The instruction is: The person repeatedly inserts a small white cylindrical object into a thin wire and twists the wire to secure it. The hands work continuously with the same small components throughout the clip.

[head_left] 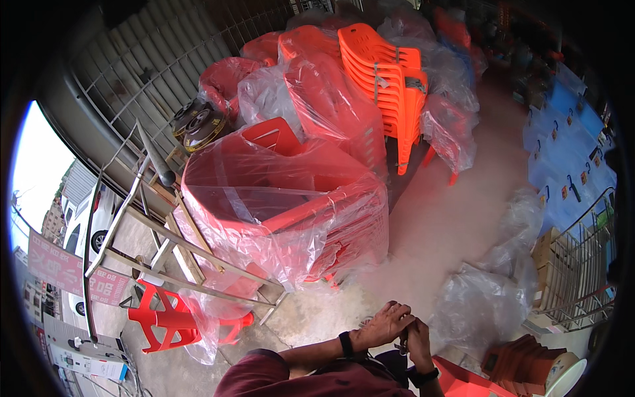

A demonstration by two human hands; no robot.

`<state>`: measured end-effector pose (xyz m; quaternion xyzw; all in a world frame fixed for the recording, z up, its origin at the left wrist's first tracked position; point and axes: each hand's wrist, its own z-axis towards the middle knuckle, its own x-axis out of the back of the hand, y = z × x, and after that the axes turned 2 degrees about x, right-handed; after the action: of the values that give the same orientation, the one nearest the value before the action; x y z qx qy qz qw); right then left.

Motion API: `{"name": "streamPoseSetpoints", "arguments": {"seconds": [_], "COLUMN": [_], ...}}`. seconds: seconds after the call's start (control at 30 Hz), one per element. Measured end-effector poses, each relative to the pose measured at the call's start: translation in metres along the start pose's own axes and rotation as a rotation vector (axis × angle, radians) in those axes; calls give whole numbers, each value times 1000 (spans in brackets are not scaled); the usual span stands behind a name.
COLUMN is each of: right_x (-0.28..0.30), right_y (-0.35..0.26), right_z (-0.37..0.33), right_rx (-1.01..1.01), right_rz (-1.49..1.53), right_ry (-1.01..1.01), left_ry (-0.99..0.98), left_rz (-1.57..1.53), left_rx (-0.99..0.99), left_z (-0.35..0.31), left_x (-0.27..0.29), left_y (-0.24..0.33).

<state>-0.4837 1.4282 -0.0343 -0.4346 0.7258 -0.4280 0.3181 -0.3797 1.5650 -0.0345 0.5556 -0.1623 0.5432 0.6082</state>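
Note:
My left hand (383,325) and my right hand (417,341) come together close in front of my body, at the bottom middle. The left fingers are bent and pressed against the right hand's fingertips. A small dark object (402,344) shows between the hands, too small to name. The right hand's fingers are curled around this spot, partly hidden by the left. Both wrists wear a black band. Ahead of the hands stands a large bundle of red plastic goods (284,212) wrapped in clear film, which neither hand touches.
Orange stacked chairs (387,79) stand at the back. A metal frame (198,245) leans on the left near a red stool (162,317). Crumpled clear film (483,304) lies at right, before a wire rack (579,271) and blue-tinted packages (569,159). Brown pots (529,364) stand lower right.

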Motion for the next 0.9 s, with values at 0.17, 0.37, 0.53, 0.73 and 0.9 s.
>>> {"name": "streamPoseSetpoints", "arguments": {"seconds": [0.17, 0.37, 0.53, 0.73, 0.9], "right_x": [0, 36, 85, 131, 152], "right_y": [-19, -41, -66, -101, -116], "right_z": [42, 111, 182, 227, 251], "right_rx": [-15, -79, 15, -49, -190], "right_rz": [46, 22, -125, -151, -70], "right_ry": [-14, -160, -270, -350, -415], "left_ry": [3, -10, 52, 67, 46], "left_rz": [-14, 74, 104, 158, 199], "left_rx": [149, 414, 446, 497, 484], "left_z": [32, 89, 156, 217, 240], "left_x": [-2, -18, -39, -52, -58], "left_y": [-29, -47, -55, -54, -57]}}
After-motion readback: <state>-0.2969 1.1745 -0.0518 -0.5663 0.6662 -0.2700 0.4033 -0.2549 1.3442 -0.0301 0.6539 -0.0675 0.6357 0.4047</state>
